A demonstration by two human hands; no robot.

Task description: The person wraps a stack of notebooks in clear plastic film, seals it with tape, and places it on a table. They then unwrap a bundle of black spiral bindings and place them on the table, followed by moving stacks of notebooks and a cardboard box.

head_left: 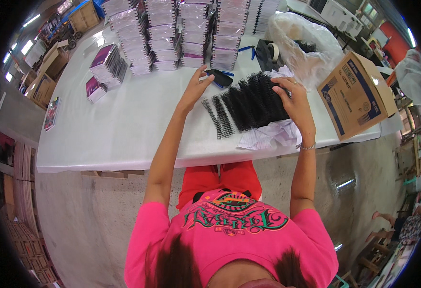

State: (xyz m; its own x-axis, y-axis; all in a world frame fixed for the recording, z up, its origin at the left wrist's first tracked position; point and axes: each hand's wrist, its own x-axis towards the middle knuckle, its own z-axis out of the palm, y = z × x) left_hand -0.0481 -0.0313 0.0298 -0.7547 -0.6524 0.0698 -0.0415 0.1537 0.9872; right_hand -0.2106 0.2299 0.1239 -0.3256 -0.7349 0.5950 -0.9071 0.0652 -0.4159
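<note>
Black plastic spiral binding coils [256, 103] lie in a thick pile on the white table. A few loose coils [222, 116] rest slightly apart at its left. My right hand [293, 102] is at the pile's right end, fingers curved and apart, touching or just over the coils. My left hand [197, 89] hovers left of the pile with thumb and fingers spread, holding nothing I can see. Close to its fingertips lies a small black rounded object [219, 78], whose kind I cannot tell, beside a blue-handled tool [227, 73]. Crumpled white paper [273, 136] lies under and beside the coils.
Tall stacks of spiral-bound booklets [162, 38] line the table's far side. Shorter purple-covered stacks [107, 67] stand at left. A cardboard box [356, 96], a clear plastic bag [301, 43], a tape roll [273, 51] and another blue-handled tool [252, 52] are at right.
</note>
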